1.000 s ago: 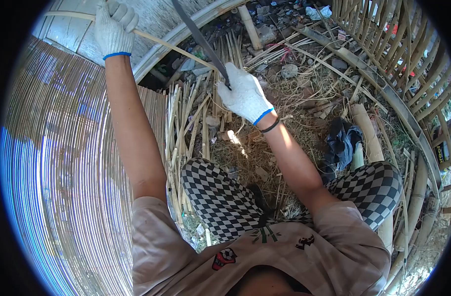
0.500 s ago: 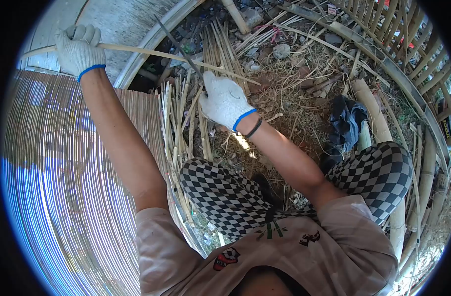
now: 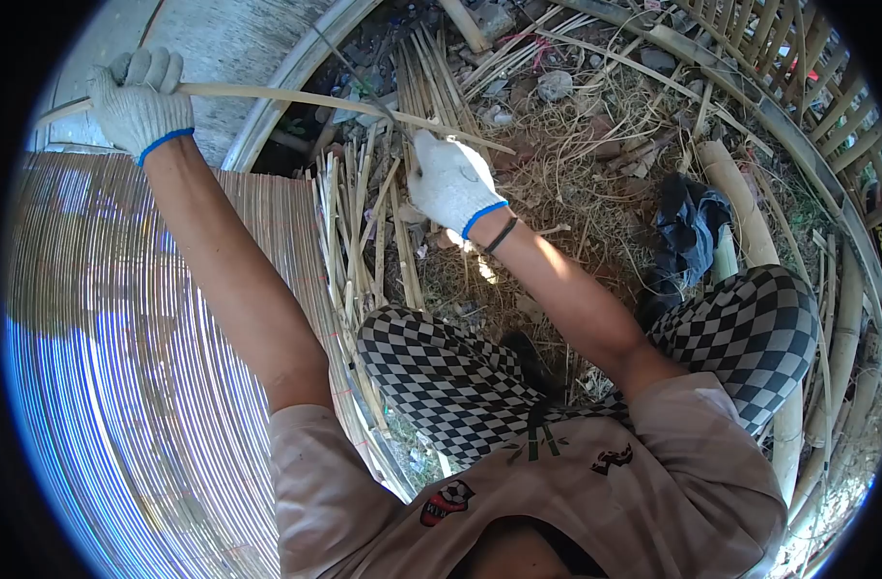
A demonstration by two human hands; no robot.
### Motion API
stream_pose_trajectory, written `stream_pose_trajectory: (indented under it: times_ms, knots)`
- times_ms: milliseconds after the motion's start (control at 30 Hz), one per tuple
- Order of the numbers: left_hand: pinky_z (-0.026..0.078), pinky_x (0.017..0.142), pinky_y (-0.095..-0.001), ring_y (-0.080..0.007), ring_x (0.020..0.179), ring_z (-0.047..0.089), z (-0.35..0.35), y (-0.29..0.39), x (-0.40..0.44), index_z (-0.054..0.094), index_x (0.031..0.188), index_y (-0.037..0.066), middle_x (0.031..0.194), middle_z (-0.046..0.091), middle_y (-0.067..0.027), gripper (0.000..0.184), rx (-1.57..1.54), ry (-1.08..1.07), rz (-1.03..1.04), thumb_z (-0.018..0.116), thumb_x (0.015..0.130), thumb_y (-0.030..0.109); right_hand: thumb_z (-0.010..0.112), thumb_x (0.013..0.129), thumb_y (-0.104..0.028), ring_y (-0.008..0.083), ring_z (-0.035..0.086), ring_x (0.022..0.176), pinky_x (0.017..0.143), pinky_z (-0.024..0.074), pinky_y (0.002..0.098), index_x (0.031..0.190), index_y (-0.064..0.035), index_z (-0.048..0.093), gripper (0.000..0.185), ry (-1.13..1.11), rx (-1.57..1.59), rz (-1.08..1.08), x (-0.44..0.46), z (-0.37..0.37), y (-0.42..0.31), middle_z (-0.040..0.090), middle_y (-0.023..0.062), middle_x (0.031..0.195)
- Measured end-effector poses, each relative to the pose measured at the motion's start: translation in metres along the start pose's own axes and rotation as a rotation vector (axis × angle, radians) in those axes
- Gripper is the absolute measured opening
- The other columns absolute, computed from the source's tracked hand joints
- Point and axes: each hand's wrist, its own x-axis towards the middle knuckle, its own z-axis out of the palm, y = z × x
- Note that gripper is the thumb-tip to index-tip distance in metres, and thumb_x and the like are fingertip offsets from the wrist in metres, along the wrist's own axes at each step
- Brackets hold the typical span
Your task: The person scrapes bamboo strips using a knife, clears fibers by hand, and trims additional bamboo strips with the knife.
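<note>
My left hand, in a white knit glove with a blue cuff, is closed round a long pale bamboo strip at the upper left. The strip runs right, its far end just above my right hand. That hand, gloved the same way, is wrapped round the handle of a long dark blade. The blade points up and left and crosses the strip near the glove. The handle itself is hidden in the glove.
A slatted bamboo mat fills the left side. Split bamboo strips lie beside it. A dark plastic bag and a bamboo pole are at the right, below a lattice fence. A pale board stands at the top left.
My left hand has moved left and down, pulling the strip with it. My right hand with the blade has shifted slightly down; the blade lies lower and is blurred.
</note>
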Motion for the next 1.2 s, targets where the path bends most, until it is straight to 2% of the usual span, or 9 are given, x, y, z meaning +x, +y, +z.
stream_pose_trajectory:
  times_ms: [200,300,467,667,800,867,933,1067,1200]
  knots:
    - [0.033,0.050,-0.0313,-0.0188,0.054,0.032,0.011,0.001,-0.003,0.042,0.075,0.010,0.063,0.033,-0.0040,0.042,-0.002,-0.059,-0.021,0.038,0.107,0.038,0.061,0.088,-0.017,0.0427,0.067,0.075,0.065,0.0551,0.0497,0.103,-0.0047,0.055,0.020,0.200,-0.124,-0.108,0.007,0.033,0.043,0.067,0.0235,0.081]
    - [0.034,0.050,-0.0331,-0.0185,0.053,0.032,0.005,0.000,0.003,0.042,0.075,0.010,0.064,0.034,-0.0042,0.042,0.001,0.003,-0.023,0.039,0.107,0.038,0.055,0.090,-0.018,0.0412,0.069,0.080,0.068,0.0560,0.0478,0.116,-0.0052,0.060,0.029,-0.109,-0.134,0.136,0.007,0.037,0.091,0.069,0.0229,0.084]
    - [0.052,0.060,-0.0448,-0.0269,0.062,0.054,-0.009,-0.018,0.035,0.048,0.090,0.003,0.076,0.049,-0.0121,0.037,-0.001,-0.029,0.009,0.041,0.104,0.037,0.058,0.090,-0.018,0.0428,0.069,0.080,0.074,0.0557,0.0519,0.111,-0.0010,0.056,0.027,0.014,-0.016,-0.005,0.007,-0.005,0.000,0.068,0.0269,0.081]
    - [0.057,0.071,-0.0454,-0.0283,0.066,0.056,-0.049,-0.041,0.097,0.050,0.089,0.007,0.078,0.051,-0.0131,0.032,-0.473,-0.834,-0.180,0.037,0.103,0.033,0.057,0.093,-0.019,0.0419,0.069,0.073,0.065,0.0563,0.0498,0.112,-0.0011,0.057,0.027,-0.014,-0.091,0.098,0.013,0.014,0.045,0.068,0.0217,0.078]
    - [0.051,0.061,-0.0471,-0.0263,0.064,0.050,0.005,-0.019,0.030,0.046,0.079,0.008,0.073,0.042,-0.0102,0.025,0.049,0.026,0.054,0.048,0.096,0.026,0.053,0.095,-0.022,0.0397,0.070,0.080,0.070,0.0572,0.0453,0.113,-0.0015,0.060,0.028,0.039,-0.140,0.080,0.006,0.033,0.075,0.069,0.0194,0.080]
    - [0.054,0.074,-0.0526,-0.0313,0.081,0.058,-0.043,-0.041,0.094,0.051,0.095,0.004,0.092,0.051,-0.0155,0.024,-0.453,-0.861,-0.170,0.047,0.096,0.028,0.059,0.091,-0.019,0.0391,0.070,0.081,0.073,0.0572,0.0454,0.108,-0.0025,0.059,0.024,-0.038,-0.120,0.086,0.006,0.017,0.037,0.070,0.0184,0.081]
    - [0.056,0.082,-0.0577,-0.0392,0.091,0.062,-0.066,-0.057,0.122,0.053,0.105,-0.002,0.105,0.056,-0.0211,0.034,-0.707,-1.167,-0.253,0.043,0.099,0.030,0.062,0.089,-0.018,0.0402,0.070,0.076,0.068,0.0571,0.0475,0.104,-0.0026,0.058,0.022,0.035,-0.068,0.014,0.006,-0.002,-0.007,0.069,0.0195,0.080]
    - [0.056,0.089,-0.0654,-0.0525,0.106,0.061,-0.058,-0.051,0.109,0.050,0.114,-0.009,0.120,0.056,-0.0285,0.046,0.092,-0.556,0.157,0.036,0.104,0.033,0.063,0.089,-0.020,0.0380,0.069,0.069,0.061,0.0566,0.0480,0.100,-0.0015,0.057,0.022,0.095,-0.069,-0.088,0.009,0.000,-0.012,0.068,0.0191,0.076]
    - [0.054,0.094,-0.0659,-0.0529,0.116,0.058,-0.015,-0.019,0.045,0.050,0.120,-0.007,0.124,0.054,-0.0275,0.044,0.159,-0.065,0.053,0.036,0.105,0.031,0.059,0.087,-0.020,0.0361,0.072,0.086,0.072,0.0586,0.0436,0.106,-0.0006,0.066,0.028,-0.157,-0.164,0.139,0.017,0.024,0.074,0.071,0.0198,0.091]
